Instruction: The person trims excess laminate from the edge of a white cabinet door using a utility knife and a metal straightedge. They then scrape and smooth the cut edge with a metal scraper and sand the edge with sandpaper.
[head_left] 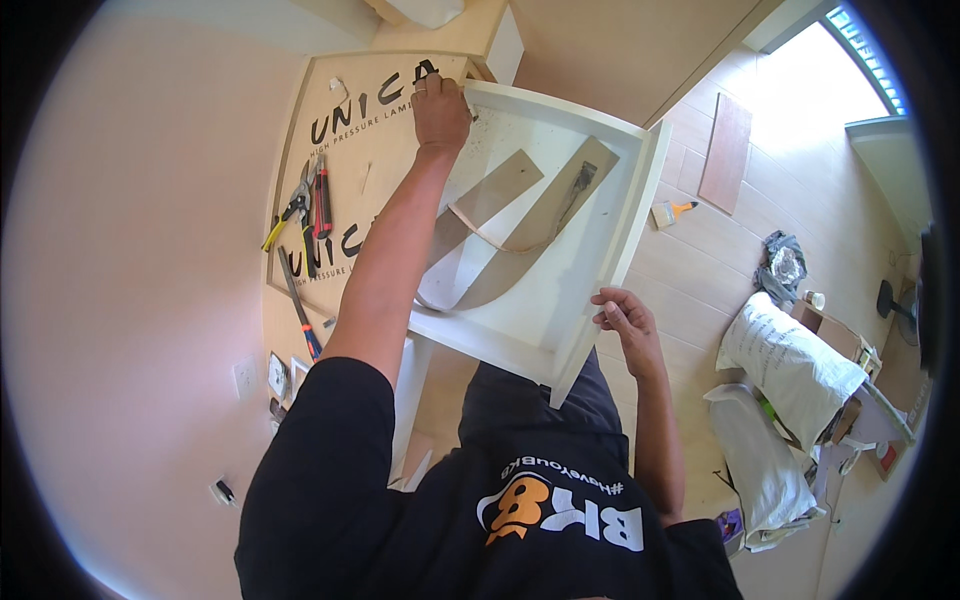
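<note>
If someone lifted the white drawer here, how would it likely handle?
The white drawer would probably stay stiff, given its straight, boxy walls. Its broad, shallow shape suggests it could be awkward one-handed. The flat brown strips inside look loose, so they might slide if it tilts.

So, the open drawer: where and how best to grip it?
Take the drawer, probably, by the top edge of its front panel, coming from the outer side, where the right hand is. The panel stands up like a wall with that edge exposed; the inner side looks less handy, as brown strips lie there.
</note>
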